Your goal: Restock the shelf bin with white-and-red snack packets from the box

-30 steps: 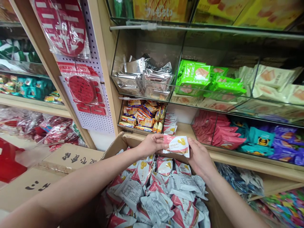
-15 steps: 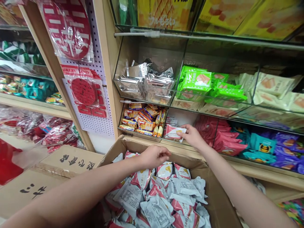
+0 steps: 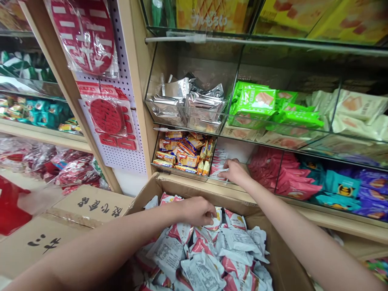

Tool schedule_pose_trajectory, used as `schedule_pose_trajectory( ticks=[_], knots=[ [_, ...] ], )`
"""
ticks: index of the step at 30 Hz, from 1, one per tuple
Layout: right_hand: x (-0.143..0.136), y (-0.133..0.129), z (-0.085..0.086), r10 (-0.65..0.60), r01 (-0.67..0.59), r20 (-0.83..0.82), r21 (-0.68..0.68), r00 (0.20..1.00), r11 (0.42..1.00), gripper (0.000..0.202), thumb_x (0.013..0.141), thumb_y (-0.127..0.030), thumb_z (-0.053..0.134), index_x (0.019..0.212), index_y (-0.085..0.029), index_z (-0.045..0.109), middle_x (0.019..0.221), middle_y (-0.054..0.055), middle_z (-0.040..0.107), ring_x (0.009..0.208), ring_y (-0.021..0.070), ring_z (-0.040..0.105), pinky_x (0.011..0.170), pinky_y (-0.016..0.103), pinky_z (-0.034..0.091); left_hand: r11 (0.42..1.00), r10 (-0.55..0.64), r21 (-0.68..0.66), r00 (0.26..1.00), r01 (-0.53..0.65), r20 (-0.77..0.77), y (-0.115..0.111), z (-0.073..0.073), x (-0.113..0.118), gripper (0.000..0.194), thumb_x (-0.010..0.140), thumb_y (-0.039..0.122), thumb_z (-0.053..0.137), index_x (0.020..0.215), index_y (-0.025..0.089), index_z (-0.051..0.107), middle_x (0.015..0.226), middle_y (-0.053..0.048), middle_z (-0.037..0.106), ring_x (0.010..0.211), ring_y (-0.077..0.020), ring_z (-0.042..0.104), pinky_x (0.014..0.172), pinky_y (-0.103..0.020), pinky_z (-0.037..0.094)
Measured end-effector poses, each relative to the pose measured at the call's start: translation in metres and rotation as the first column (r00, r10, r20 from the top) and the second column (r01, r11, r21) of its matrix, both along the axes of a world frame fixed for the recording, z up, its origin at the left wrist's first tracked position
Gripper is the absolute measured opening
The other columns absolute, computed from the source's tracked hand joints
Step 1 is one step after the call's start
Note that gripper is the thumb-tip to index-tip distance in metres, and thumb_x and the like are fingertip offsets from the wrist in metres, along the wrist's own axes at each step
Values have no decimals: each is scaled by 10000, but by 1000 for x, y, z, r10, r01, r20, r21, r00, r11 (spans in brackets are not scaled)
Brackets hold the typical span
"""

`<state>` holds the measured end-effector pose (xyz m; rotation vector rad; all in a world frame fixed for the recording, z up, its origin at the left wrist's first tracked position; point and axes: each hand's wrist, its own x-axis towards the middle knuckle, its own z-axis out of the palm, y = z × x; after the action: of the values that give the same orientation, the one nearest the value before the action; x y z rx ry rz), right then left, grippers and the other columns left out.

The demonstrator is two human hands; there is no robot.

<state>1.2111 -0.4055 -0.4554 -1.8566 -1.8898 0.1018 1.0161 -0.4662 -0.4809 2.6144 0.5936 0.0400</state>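
Observation:
My left hand (image 3: 200, 211) hovers over the pink-and-white snack packets (image 3: 201, 273) in an open cardboard box (image 3: 280, 250). Its fingers are curled and touch or nearly touch a packet near the box's far side; whether they grip it is hard to tell. My right hand (image 3: 236, 171) is at a lower shelf bin, its fingers on a pink-and-white packet (image 3: 218, 173) at the bin's front, beside a stack of similar packets (image 3: 220, 155). Left of that bin lie small orange-and-yellow packets (image 3: 186, 155).
Above are silver packets (image 3: 203, 103) and green packets (image 3: 254, 101) behind clear panels. Pink packets (image 3: 295, 182) and teal packets (image 3: 342, 184) fill bins to the right. A closed carton (image 3: 87, 206) with black writing stands at the left. Red round decorations (image 3: 107, 116) hang on a pegboard.
My right hand has moved slightly left and deeper into the bin with the packet, which now shows less of its front. My left hand has lowered towards the packets in the box.

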Motion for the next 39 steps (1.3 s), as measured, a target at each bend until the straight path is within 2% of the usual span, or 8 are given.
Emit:
schedule_pose_trajectory(
  ticks=[5, 10, 19, 25, 28, 32, 35, 39],
  knots=[
    [9, -10, 7, 55, -56, 32, 24, 998, 998, 267, 619, -348, 656, 810, -171, 594, 841, 70, 529, 828, 206, 530, 756, 295, 400, 981, 158, 126, 982, -145, -101, -9, -2, 4, 450, 695, 347, 593, 1089, 142, 515, 896, -96, 636, 807, -217, 591, 662, -266, 436],
    [17, -48, 14, 127, -127, 22, 346, 992, 930, 115, 727, -290, 541, 772, -191, 575, 934, 89, 536, 928, 219, 505, 820, 340, 385, 929, 286, 295, 941, -226, -179, -18, -11, 11, 605, 633, 408, 650, 1139, 123, 480, 1049, -169, 557, 966, -310, 505, 806, -415, 394],
    [1, -115, -26, 246, -184, -47, 533, 968, 826, 58, 775, -230, 500, 782, -222, 557, 997, 90, 544, 983, 229, 488, 852, 409, 378, 919, 350, 247, 925, -308, -148, -26, -7, 18, 504, 568, 343, 706, 986, 124, 530, 1034, -143, 513, 987, -297, 458, 808, -382, 398],
    [-2, -135, -34, 371, -255, -240, 404, 897, 879, 125, 748, -249, 542, 867, -246, 580, 979, 70, 579, 940, 227, 522, 814, 399, 423, 958, 285, 56, 949, -280, -136, -31, 4, 9, 449, 624, 256, 652, 1011, 180, 437, 947, -76, 582, 883, -238, 558, 715, -304, 422],
    [-6, -140, -32, 419, -331, -408, 269, 811, 904, 362, 659, -281, 651, 1008, -255, 558, 1068, 62, 561, 983, 234, 511, 826, 384, 426, 964, 266, -33, 960, -264, 88, -26, 17, 5, 474, 618, 346, 648, 1000, 169, 428, 909, -72, 581, 822, -224, 565, 671, -293, 425],
    [-13, -142, -34, 353, -324, -695, 180, 627, 929, 633, 572, -259, 728, 1151, -267, 472, 1134, 48, 544, 999, 227, 521, 851, 368, 418, 932, 290, -318, 886, -175, 362, -20, 29, 2, 622, 632, 359, 645, 1134, 156, 337, 828, -36, 572, 713, -158, 556, 615, -258, 428],
    [-17, -142, -33, 312, -305, -826, 180, 470, 935, 568, 629, -244, 693, 1143, -269, 453, 1080, 39, 575, 934, 191, 558, 766, 315, 462, 899, 307, -423, 850, -111, 429, -17, 28, 0, 719, 662, 346, 633, 1249, 161, 261, 820, -33, 562, 709, -145, 550, 619, -255, 430],
    [-21, -142, -25, 243, -265, -876, 139, 417, 954, 263, 672, -299, 655, 900, -233, 544, 745, -9, 628, 606, 134, 585, 528, 245, 470, 873, 268, -488, 819, 16, 507, -13, 22, -1, 562, 717, 328, 591, 1218, 190, 377, 989, -54, 557, 904, -157, 527, 781, -280, 420]
  ],
)
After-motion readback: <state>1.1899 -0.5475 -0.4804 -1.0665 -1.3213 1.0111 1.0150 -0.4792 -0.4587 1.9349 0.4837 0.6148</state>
